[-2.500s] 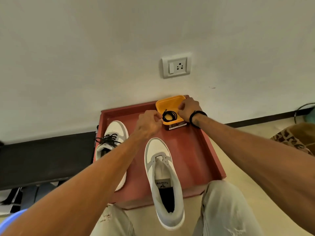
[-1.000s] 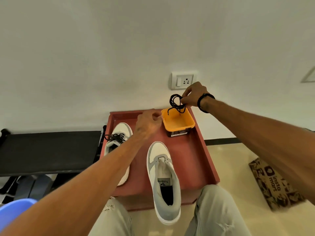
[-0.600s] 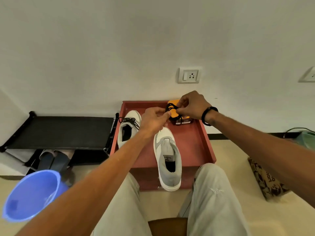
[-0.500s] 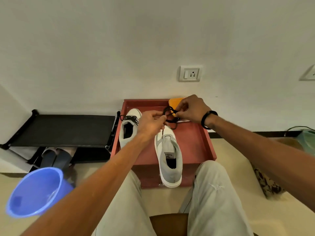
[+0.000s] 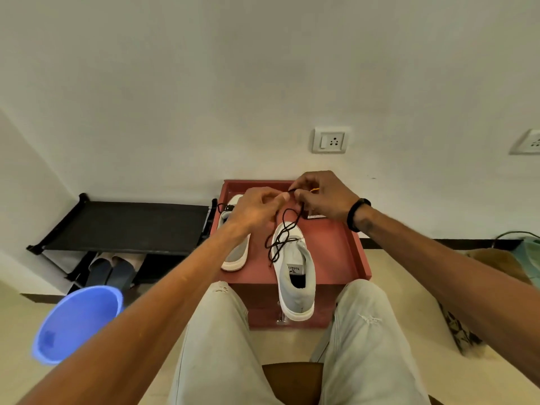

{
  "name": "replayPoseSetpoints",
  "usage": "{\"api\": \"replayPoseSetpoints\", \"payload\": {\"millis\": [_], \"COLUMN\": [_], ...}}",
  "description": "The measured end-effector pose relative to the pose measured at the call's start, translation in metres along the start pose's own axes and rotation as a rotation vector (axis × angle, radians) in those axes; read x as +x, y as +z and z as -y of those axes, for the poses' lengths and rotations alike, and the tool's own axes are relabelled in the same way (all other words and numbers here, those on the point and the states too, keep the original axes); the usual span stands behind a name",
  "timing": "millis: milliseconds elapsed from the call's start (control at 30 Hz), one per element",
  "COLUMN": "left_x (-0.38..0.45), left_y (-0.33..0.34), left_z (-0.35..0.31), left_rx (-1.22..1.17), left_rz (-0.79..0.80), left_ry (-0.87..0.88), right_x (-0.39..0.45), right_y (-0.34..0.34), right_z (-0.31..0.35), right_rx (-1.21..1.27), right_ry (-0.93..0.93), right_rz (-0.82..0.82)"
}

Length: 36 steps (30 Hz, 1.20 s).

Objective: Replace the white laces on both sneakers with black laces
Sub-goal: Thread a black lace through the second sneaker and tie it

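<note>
Two white-and-grey sneakers rest on a red tray-topped stand (image 5: 342, 252). The right sneaker (image 5: 295, 276) has no lace in its eyelets and its heel overhangs the front edge. A black lace (image 5: 282, 238) hangs in loose loops over its toe. My left hand (image 5: 257, 207) and my right hand (image 5: 323, 195) meet above the tray, both pinching the lace's upper part. The left sneaker (image 5: 235, 252) is partly hidden by my left hand; a bit of black lace shows at its far end. The orange box is almost wholly hidden behind my right hand.
A black shoe rack (image 5: 125, 226) with dark shoes under it stands left of the stand. A blue plastic tub (image 5: 79, 323) sits on the floor at the lower left. A patterned paper bag (image 5: 458, 325) lies at the right. My knees flank the stand's front.
My right hand lifted the coiled black lace out of the orange box and brought it toward me. My left hand joined it, and the coil has come loose, hanging over the right sneaker.
</note>
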<state>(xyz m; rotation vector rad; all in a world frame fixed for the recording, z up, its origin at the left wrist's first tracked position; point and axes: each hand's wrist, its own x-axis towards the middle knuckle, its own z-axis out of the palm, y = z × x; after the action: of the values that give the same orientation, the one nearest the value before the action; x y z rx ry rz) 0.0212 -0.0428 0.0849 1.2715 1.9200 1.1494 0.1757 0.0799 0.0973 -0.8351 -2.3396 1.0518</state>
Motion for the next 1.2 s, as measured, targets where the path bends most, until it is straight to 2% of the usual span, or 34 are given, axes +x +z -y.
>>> {"api": "replayPoseSetpoints", "payload": {"millis": [100,233,300,400,467,533,600,667,767,833,933,1067,1133,1200], "left_x": [0.000,-0.006,-0.012,-0.012,-0.013,-0.017,-0.021,-0.020,-0.010,-0.006,-0.003,-0.001,-0.001,-0.005], "left_y": [-0.011,-0.043,-0.064,-0.097,-0.113,-0.118,-0.109,-0.094,-0.064,-0.050,-0.038,-0.044,-0.044,-0.032], "left_z": [-0.019,-0.044,-0.055,-0.055,-0.045,-0.034,-0.024,-0.020,-0.023,-0.033,-0.046,-0.048,-0.044,-0.040], "left_rx": [-0.182,-0.439,-0.583,-0.745,-0.646,-0.443,-0.259,-0.103,0.141,0.252,0.287,0.267,0.263,0.243], "left_rz": [0.052,0.068,-0.012,-0.243,-0.355,-0.385,-0.326,-0.222,-0.087,-0.063,-0.128,-0.210,-0.104,0.087], "left_ry": [-0.034,-0.120,-0.159,-0.237,-0.254,-0.235,-0.141,-0.046,0.102,0.191,0.281,0.266,0.220,0.157], "right_x": [-0.001,-0.002,-0.006,-0.011,-0.014,-0.016,-0.018,-0.017,-0.009,0.001,0.012,0.016,0.014,0.009], "right_y": [-0.004,-0.014,-0.020,-0.027,-0.028,-0.027,-0.025,-0.020,-0.006,-0.001,-0.011,-0.045,-0.054,-0.054], "right_z": [0.018,0.022,0.018,-0.005,-0.022,-0.031,-0.028,-0.011,0.018,0.036,0.042,0.046,0.052,0.061], "right_rx": [0.004,-0.211,-0.303,-0.413,-0.441,-0.357,-0.202,-0.129,-0.145,-0.230,-0.310,-0.244,-0.103,0.119], "right_ry": [-0.046,-0.086,-0.117,-0.081,-0.005,0.061,0.085,0.026,-0.103,-0.178,-0.216,-0.198,-0.185,-0.148], "right_rz": [-0.013,-0.078,-0.101,-0.109,-0.114,-0.141,-0.131,-0.043,0.084,0.082,0.013,-0.104,-0.134,-0.117]}}
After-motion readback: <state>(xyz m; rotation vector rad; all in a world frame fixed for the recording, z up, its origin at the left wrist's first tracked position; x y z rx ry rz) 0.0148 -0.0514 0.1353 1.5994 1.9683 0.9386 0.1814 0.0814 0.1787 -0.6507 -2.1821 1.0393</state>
